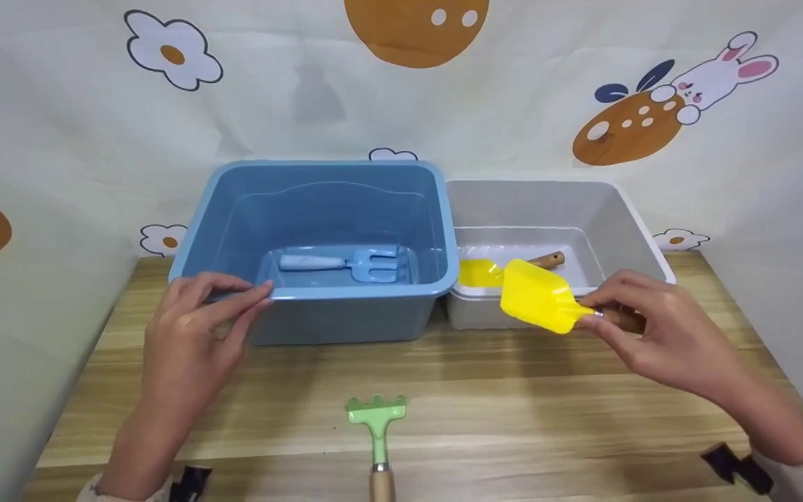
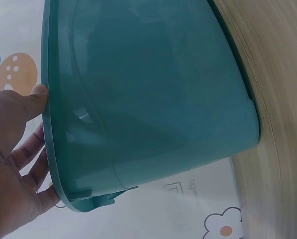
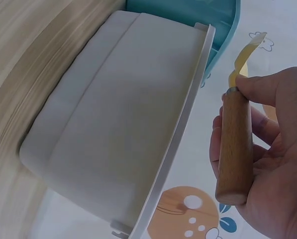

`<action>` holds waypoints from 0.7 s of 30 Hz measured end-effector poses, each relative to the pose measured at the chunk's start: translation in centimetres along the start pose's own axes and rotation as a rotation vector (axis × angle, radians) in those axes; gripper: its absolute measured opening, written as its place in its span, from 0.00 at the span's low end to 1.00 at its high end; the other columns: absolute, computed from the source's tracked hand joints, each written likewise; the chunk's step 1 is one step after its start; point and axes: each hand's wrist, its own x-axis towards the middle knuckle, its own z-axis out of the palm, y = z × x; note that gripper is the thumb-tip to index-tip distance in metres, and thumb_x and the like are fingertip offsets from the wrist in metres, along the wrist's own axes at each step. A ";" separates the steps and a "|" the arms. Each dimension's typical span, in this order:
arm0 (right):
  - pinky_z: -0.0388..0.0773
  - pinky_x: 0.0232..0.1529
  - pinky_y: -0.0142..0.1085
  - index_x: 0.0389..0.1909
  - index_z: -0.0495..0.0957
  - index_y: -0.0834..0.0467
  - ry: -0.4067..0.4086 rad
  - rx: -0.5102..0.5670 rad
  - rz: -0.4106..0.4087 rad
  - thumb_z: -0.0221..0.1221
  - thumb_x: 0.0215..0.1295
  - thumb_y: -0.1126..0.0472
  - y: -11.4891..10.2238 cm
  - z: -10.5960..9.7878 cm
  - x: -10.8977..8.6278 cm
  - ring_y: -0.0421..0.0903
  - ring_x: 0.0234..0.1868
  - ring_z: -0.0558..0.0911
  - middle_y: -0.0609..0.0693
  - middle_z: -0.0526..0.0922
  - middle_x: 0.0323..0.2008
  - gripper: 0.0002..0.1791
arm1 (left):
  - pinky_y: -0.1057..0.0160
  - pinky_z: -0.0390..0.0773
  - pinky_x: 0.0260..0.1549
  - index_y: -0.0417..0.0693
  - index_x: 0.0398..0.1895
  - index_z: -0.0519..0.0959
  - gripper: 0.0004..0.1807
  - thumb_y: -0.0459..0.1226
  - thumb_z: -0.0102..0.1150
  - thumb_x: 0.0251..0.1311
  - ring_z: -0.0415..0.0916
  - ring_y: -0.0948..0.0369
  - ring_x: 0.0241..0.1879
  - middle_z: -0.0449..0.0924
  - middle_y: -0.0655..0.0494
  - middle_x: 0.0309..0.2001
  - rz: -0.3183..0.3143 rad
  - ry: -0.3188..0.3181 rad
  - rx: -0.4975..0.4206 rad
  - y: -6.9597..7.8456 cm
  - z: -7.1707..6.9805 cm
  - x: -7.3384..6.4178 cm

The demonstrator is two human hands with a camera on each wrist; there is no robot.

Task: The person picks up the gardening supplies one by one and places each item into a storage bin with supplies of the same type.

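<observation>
My left hand (image 1: 196, 335) holds the front left rim of a blue plastic bin (image 1: 346, 317). In the left wrist view the thumb presses the outside of the rim (image 2: 47, 107), with the fingers behind it. A blue hand fork (image 1: 373, 266) lies inside this bin. My right hand (image 1: 673, 341) grips the wooden handle (image 3: 234, 144) of a small yellow garden shovel (image 1: 537, 296). Its blade points left, above the front rim of a grey-white bin (image 1: 475, 315). Inside that bin lies another yellow tool (image 1: 477, 273) with a wooden handle, partly hidden by the held shovel.
A green hand rake (image 1: 378, 415) with a wooden handle lies on the wood-grain table (image 1: 290, 432), in front of the bins. The two bins stand side by side. Behind them hangs a pale cloth backdrop (image 1: 269, 118) printed with flowers and a rabbit.
</observation>
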 end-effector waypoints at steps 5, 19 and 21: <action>0.72 0.26 0.24 0.38 0.85 0.46 -0.021 -0.034 0.016 0.73 0.57 0.61 0.4 -0.2 0.7 0.33 0.26 0.72 0.37 0.80 0.33 0.10 | 0.63 0.66 0.40 0.57 0.44 0.90 0.14 0.36 0.75 0.53 0.73 0.56 0.40 0.86 0.54 0.39 0.009 0.009 0.005 -0.1 0.0 0.0; 0.75 0.32 0.20 0.43 0.86 0.50 -0.047 -0.123 0.060 0.73 0.57 0.61 1.9 -1.4 2.9 0.35 0.31 0.73 0.40 0.82 0.37 0.12 | 0.61 0.64 0.38 0.56 0.43 0.90 0.11 0.38 0.73 0.56 0.71 0.55 0.39 0.83 0.55 0.38 0.018 -0.011 0.053 0.0 0.0 0.1; 0.75 0.35 0.18 0.44 0.86 0.51 -0.049 -0.131 0.069 0.72 0.58 0.62 2.1 -1.5 3.2 0.35 0.32 0.73 0.41 0.82 0.38 0.13 | 0.61 0.64 0.38 0.56 0.43 0.90 0.11 0.38 0.73 0.56 0.71 0.56 0.40 0.83 0.55 0.38 0.007 -0.023 0.054 0.0 0.0 0.1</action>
